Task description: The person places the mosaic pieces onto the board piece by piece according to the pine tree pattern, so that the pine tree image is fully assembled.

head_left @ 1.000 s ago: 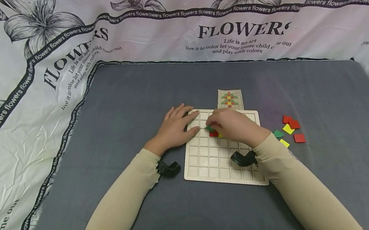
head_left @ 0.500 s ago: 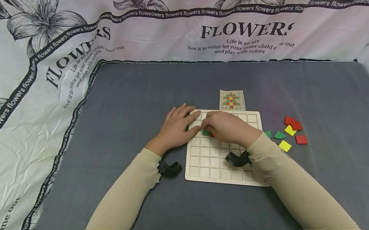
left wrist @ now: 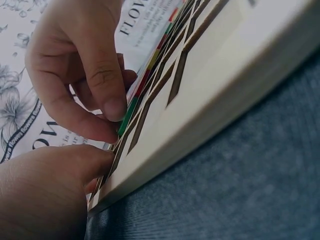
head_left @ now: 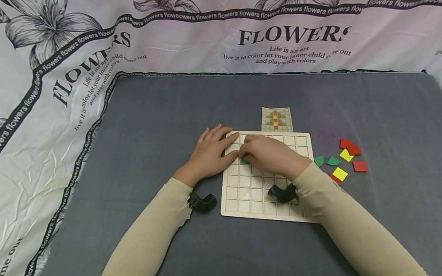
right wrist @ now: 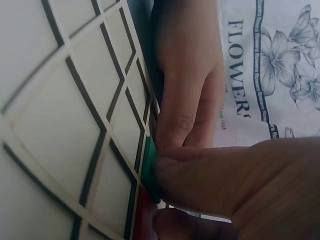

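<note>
A pale wooden grid board (head_left: pixel 246 193) lies on the grey table, its cells divided by thin strips. My left hand (head_left: pixel 209 154) rests on the board's upper left edge, fingers extended and spread. Near that thumb, my right hand (head_left: pixel 272 155) bends over the board with thumb and fingers at a small green tile (right wrist: pixel 150 162) with a curved edge. The tile lies at the grid, beside a red tile (right wrist: pixel 144 215). In the left wrist view, red and yellow pieces continue in a row beyond the green tile (left wrist: pixel 127 117). From the head view, my right hand hides most of that row.
Behind the board lies a pattern card (head_left: pixel 275 120) with a coloured tree-like figure. Loose tiles lie to the right: red squares (head_left: pixel 360 167), yellow squares (head_left: pixel 340 174) and curved green pieces (head_left: pixel 333 161). A flower-printed cloth (head_left: pixel 188 43) borders the table.
My right hand has moved left across the board with the green tile, toward my left thumb. More loose tiles on the right have come into sight. My left hand has stayed put.
</note>
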Available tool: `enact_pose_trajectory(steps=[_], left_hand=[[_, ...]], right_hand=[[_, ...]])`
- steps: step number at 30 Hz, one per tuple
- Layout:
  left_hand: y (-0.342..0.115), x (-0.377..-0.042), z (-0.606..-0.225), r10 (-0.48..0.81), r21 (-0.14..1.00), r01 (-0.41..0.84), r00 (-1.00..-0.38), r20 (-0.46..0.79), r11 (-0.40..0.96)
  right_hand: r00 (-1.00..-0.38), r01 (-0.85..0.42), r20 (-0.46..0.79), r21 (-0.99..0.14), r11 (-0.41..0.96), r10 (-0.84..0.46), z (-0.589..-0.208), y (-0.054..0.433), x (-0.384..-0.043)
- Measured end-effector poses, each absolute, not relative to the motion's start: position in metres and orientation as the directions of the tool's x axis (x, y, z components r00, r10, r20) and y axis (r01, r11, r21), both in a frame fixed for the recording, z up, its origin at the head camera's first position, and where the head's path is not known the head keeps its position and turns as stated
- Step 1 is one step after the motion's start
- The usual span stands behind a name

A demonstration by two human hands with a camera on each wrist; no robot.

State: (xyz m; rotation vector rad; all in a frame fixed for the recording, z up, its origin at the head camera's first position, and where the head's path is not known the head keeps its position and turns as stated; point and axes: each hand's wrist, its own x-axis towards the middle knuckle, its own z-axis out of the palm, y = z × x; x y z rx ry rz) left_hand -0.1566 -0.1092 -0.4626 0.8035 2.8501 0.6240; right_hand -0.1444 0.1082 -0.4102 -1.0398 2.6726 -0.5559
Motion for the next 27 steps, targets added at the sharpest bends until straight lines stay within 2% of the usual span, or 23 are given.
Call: enact_pose_trajectory(steps=[9, 18, 27], left_hand=[[-0.11, -0.156, -0.464, 0.521, 0.423, 0.474, -0.854, 0.006, 0.772], [-0.11, -0.156, -0.463, 0.516, 0.433, 0.466, -0.857, 0.004, 0.771], [-0.109, -0.158, -0.464, 0.519, 0.423, 0.473, -0.855, 0.007, 0.773]], right_hand=[[-0.734, -0.609, -0.05, -0.392, 0.689, -0.677, -0.408, 0.107, -0.137], [-0.742, -0.63, 0.022, -0.366, 0.685, -0.67, -0.403, 0.121, -0.127], [-0.782, -0.574, 0.003, -0.395, 0.718, -0.623, -0.399, 0.149, -0.122]])
